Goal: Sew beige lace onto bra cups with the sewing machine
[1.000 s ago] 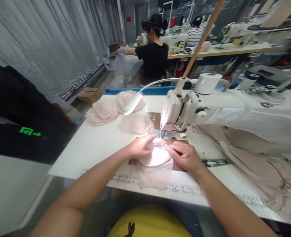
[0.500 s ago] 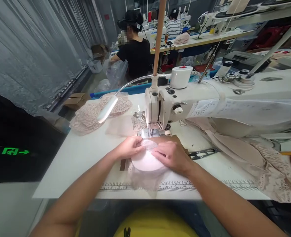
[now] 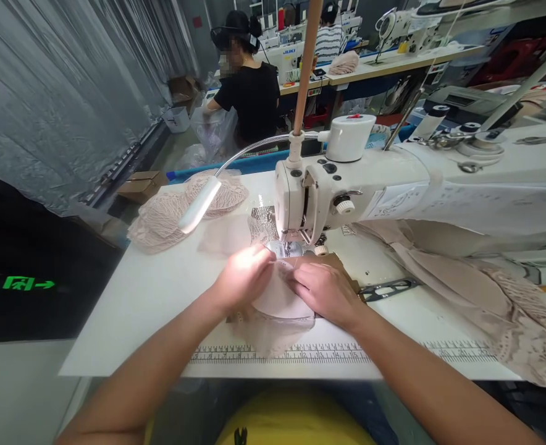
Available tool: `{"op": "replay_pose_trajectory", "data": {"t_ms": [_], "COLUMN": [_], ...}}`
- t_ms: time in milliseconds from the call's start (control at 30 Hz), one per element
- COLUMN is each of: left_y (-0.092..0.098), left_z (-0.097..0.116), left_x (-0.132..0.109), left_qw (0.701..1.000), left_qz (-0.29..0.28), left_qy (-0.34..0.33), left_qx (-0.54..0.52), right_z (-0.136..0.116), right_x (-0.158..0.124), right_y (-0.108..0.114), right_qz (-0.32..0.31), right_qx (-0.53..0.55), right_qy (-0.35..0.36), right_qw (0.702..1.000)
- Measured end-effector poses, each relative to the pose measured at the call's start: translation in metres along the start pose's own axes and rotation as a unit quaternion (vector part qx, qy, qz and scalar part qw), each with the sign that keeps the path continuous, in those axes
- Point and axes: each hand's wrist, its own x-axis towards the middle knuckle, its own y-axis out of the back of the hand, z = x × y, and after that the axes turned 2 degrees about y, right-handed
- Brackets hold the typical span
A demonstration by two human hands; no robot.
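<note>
My left hand (image 3: pixel 244 276) and my right hand (image 3: pixel 322 290) both pinch a pale pink padded bra cup (image 3: pixel 280 301) wrapped in lace, pressing its far edge toward the needle area of the white sewing machine (image 3: pixel 328 185). Lace fabric (image 3: pixel 266 334) trails from under the cup toward the printed ruler (image 3: pixel 328 353) along the table's near edge. The machine's gooseneck lamp (image 3: pixel 199 205) shines on my left hand.
A pile of pink lace cups (image 3: pixel 171 210) lies at the table's far left. Beige lace fabric (image 3: pixel 499 303) is heaped on the right under the machine arm. A person in black (image 3: pixel 247 93) works at a plastic bag behind. More sewing machines stand on far tables.
Both hands have pushed the cup forward, closer to the machine's needle. My view has shifted slightly.
</note>
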Motion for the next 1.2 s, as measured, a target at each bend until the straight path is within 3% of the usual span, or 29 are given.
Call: {"op": "replay_pose_trajectory", "data": {"t_ms": [100,267,467,667,1200], "left_y": [-0.013,-0.028,-0.023,-0.022,-0.015], "left_z": [0.005,0.000,-0.003,-0.011,-0.033], "left_x": [-0.005,-0.006,0.000,0.004,0.026], "left_qw": [0.995,0.991,0.991,0.986,0.974], "left_qz": [-0.065,-0.072,-0.082,-0.130,-0.175], "left_qy": [-0.061,-0.086,-0.084,-0.070,-0.141], "left_qx": [0.037,0.076,0.065,0.074,0.043], "right_z": [0.001,0.002,0.001,-0.001,-0.003], "right_x": [0.000,0.001,0.002,0.004,0.013], "right_y": [-0.002,-0.003,-0.001,-0.002,0.000], "right_qz": [0.005,-0.006,-0.018,-0.043,-0.022], "right_qx": [-0.013,-0.024,-0.025,-0.051,-0.065], "right_qy": [-0.003,-0.025,-0.051,-0.062,-0.093], "right_qw": [1.000,0.999,0.998,0.996,0.993]}}
